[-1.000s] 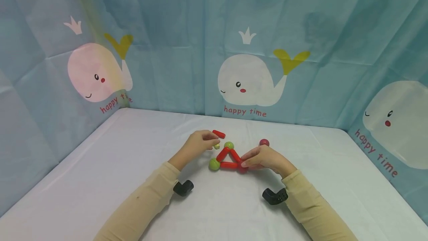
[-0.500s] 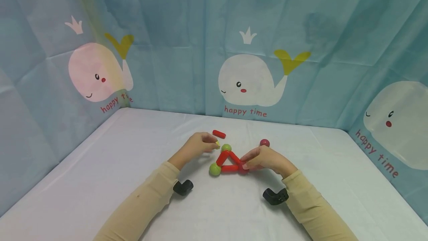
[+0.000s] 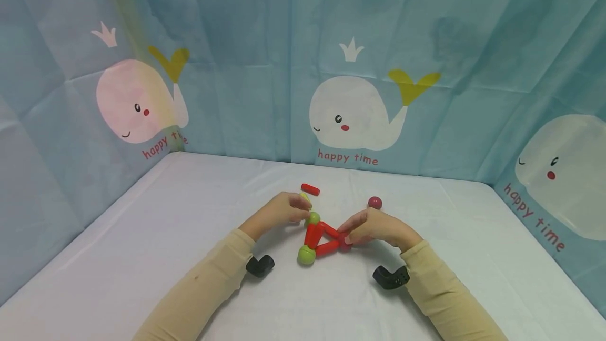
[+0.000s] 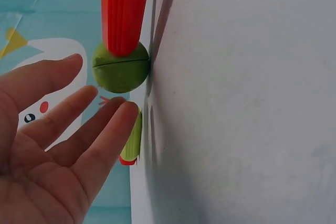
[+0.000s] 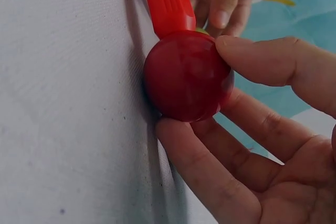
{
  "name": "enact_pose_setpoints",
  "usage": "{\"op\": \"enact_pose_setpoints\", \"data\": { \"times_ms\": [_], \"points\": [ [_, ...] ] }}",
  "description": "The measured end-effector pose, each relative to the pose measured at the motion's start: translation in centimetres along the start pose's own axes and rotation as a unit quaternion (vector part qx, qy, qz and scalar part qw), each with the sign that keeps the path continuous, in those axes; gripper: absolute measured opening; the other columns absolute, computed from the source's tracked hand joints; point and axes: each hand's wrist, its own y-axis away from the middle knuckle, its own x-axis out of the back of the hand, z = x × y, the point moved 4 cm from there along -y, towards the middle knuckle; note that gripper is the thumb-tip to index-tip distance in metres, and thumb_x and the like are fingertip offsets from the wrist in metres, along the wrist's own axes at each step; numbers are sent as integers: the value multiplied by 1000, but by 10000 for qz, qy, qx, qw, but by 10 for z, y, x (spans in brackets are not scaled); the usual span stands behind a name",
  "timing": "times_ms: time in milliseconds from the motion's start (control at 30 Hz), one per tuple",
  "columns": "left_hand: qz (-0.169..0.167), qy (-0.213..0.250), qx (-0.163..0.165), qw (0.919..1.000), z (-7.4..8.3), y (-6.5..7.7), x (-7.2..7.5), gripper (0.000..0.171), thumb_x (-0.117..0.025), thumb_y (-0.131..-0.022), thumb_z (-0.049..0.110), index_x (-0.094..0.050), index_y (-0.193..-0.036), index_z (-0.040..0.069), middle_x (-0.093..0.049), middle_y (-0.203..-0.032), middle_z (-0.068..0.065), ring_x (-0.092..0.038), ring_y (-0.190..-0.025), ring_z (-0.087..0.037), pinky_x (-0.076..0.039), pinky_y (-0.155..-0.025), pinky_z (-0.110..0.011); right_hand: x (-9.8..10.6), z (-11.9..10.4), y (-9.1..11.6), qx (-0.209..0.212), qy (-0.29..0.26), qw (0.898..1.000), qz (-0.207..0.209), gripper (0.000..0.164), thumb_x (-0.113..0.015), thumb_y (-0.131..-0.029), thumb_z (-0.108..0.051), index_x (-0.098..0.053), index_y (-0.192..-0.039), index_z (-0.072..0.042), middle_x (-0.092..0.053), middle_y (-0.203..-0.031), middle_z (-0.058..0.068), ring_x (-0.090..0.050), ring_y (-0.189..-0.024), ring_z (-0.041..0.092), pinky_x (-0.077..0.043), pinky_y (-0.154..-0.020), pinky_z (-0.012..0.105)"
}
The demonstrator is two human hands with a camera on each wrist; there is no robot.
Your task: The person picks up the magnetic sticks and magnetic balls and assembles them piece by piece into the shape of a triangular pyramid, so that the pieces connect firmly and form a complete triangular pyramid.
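Observation:
Several red toy rods (image 3: 327, 248) and balls form a triangle on the white table. In the right wrist view, my right hand (image 5: 283, 145) pinches the red ball (image 5: 186, 77) at its right corner, thumb and fingers on either side, a red rod (image 5: 169, 3) joined to the ball. My left hand (image 3: 286, 208) is beside the far green ball (image 3: 313, 219). Its fingers are spread in the left wrist view, fingertips close to a green ball (image 4: 121, 69) bearing a red rod (image 4: 124, 14). The near green ball (image 3: 306, 254) marks the front left corner.
Behind the left hand lie a yellow-green rod (image 3: 304, 196), partly hidden, and a loose red rod (image 3: 310, 189). A dark red ball (image 3: 375, 202) sits beyond the right hand. A blue whale-print curtain (image 3: 265, 93) surrounds the white table (image 3: 142, 236) at the back and sides.
The triangle has turned, its green balls shifting toward the person and the far one also leftward. The left hand has dropped slightly nearer; the right keeps its hold on the red ball.

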Motion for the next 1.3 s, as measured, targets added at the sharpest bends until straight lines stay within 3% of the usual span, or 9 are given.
{"op": "enact_pose_setpoints", "data": {
  "times_ms": [267, 733, 1067, 1300],
  "points": [
    [-244, -86, 74, 9996, 0, 2, -3, 29, -73, -88, 24, -73, -116, 18, -71, -111, 1, -64, -90, -15, -56, -84, -30, 1, -1, 2, -52, 27, 10000, 36, 29, -76, -82, -17, -76, -110, -10, -77, -103, 4, -70, -87, 16, -57, -83, 36],
    [-306, -226, 286, 9989, -1, 3, 3, 24, -75, -86, 23, -74, -109, 17, -70, -108, 0, -65, -89, -17, -57, -82, -30, 9, 3, 0, -271, -62, 9972, 699, 25, -76, -84, -17, -76, -107, -8, -77, -92, 3, -69, -81, 15, -57, -80, 33],
    [-370, -148, 225, 9990, -3, 7, 7, 18, -76, -84, 20, -72, -101, 13, -69, -100, -1, -64, -81, -17, -55, -75, -27, 10, 7, -5, -473, -282, 9919, 1148, 24, -76, -85, -19, -76, -107, -10, -77, -101, 3, -67, -88, 15, -57, -82, 31],
    [-394, -166, 187, 9989, -3, 9, 12, 20, -75, -87, 23, -71, -104, 11, -70, -100, -2, -67, -82, -15, -56, -80, -29, 9, 8, -8, -318, -374, 9899, 1329, 27, -74, -86, -18, -75, -111, -8, -75, -106, 5, -66, -94, 16, -58, -84, 32]
  ]
}}
